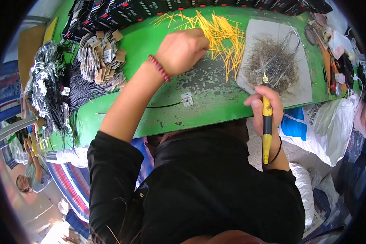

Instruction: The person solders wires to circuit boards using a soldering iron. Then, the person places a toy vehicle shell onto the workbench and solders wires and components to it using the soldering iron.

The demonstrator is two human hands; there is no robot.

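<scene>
In my right hand (268, 106) I grip a yellow and black soldering iron (267, 122) by its handle. Its metal tip points away from me, over a light grey board (305, 87) strewn with dark residue and loose silvery solder wire (289, 45). My left hand (184, 51) is closed, knuckles up, at the left edge of a heap of thin yellow wires (225, 34); its fingertips and anything in them are hidden. Below it a small white square circuit board (187, 99) lies on the green table, with a black wire (162, 106) running left from it under my left forearm.
Stacked small boards (99, 57) and bundled dark cables (87, 91) lie at the left, beside silvery-tipped wire bunches (46, 81). Black boxes (150, 10) line the table's back. Tools (332, 73) and plastic bags stand right. Another person (32, 179) is far left.
</scene>
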